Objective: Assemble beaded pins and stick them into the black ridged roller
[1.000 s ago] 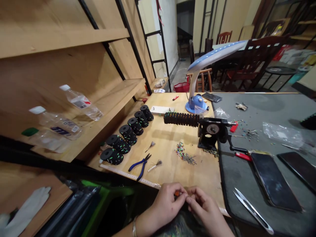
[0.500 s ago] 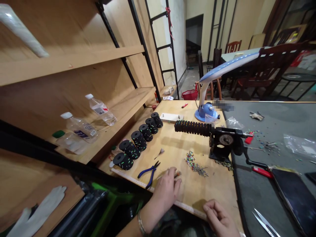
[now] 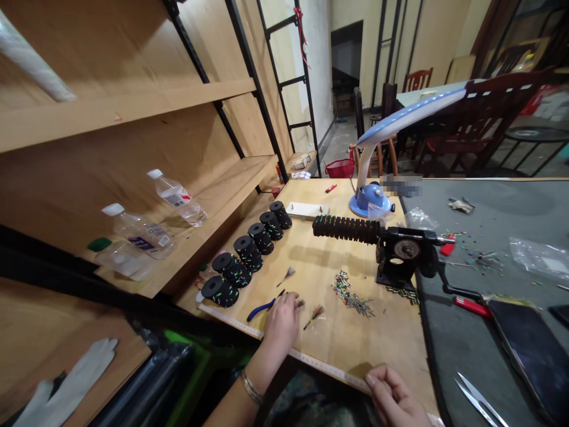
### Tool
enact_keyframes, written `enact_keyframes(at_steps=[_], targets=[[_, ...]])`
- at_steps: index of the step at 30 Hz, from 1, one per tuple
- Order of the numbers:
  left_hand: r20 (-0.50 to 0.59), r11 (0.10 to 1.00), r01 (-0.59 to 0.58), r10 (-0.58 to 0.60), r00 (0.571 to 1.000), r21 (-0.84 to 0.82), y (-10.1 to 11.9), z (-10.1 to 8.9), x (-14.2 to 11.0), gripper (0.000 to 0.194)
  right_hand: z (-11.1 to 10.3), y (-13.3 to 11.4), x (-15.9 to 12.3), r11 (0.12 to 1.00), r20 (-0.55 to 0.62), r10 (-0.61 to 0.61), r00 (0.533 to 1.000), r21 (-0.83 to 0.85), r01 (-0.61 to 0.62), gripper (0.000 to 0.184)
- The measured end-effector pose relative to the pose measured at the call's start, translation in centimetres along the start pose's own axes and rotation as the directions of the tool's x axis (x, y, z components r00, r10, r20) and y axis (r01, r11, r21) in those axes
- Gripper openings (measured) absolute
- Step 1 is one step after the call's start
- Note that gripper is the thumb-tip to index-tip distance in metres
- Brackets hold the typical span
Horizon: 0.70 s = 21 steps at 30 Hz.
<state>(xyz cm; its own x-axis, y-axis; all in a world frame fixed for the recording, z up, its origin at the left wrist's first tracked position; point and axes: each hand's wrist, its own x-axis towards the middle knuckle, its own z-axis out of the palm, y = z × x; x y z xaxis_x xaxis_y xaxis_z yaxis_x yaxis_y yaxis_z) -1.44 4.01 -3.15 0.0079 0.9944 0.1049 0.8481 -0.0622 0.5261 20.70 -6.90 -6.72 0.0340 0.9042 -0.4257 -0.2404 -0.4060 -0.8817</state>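
Seemingly, close hand work at the front edge of a wooden board (image 3: 355, 344), left of middle. Left hand (image 3: 282, 320) low and palm down, a bracelet (image 3: 251, 388) on its wrist, fingers (image 3: 291, 308) bunched just beside the jaws of blue pliers (image 3: 260, 309). Grip on that side hard to read: fingers neither spread wide nor clearly closed, and a tiny dark bit near the fingertips too small to identify, so no telling whether anything is held.

Right hand (image 3: 393, 394) well apart, at the same front edge, fingers loosely curled, nothing visible in them, beside the end of a tape measure (image 3: 320, 362) running along that edge.

Just right of the left hand, a small tuft (image 3: 315, 317) on bare board; a second tuft (image 3: 287, 276) farther back, toward a row of black spools (image 3: 246, 252) along the left edge. Mid-board, a scatter of beaded pins (image 3: 351, 299). Near the right edge, a hand-crank winder (image 3: 406, 250); near the back edge, a blue lamp (image 3: 368, 200).

For any next move, pliers and near tuft both within short reach of the left hand, with no need to shift the right.
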Motion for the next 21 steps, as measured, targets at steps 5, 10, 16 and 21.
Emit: enact_keyframes(at_steps=[5,10,16,21], targets=[[-0.020,0.963,0.046,-0.053,0.998,-0.264,0.1,-1.4,-0.9,0.019,0.0,0.0,-0.3,1.000,0.059,0.008,0.998,0.013,-0.008,0.056],[0.233,0.647,0.242,-0.102,0.967,-0.723,2.4,-1.5,-4.5,0.021,1.2,-0.5,-1.0,0.998,0.033,-0.037,0.999,0.046,0.035,0.054],[0.543,0.390,0.540,-0.114,0.832,-0.746,5.1,1.5,-8.1,0.038,2.4,-1.8,-1.4,0.999,0.048,-0.023,0.999,0.032,0.022,0.057],[0.576,0.354,0.557,-0.060,0.815,-0.751,6.2,2.7,-9.0,0.044,2.3,-2.0,-1.1,1.000,0.058,0.017,0.998,0.019,-0.018,0.059]])
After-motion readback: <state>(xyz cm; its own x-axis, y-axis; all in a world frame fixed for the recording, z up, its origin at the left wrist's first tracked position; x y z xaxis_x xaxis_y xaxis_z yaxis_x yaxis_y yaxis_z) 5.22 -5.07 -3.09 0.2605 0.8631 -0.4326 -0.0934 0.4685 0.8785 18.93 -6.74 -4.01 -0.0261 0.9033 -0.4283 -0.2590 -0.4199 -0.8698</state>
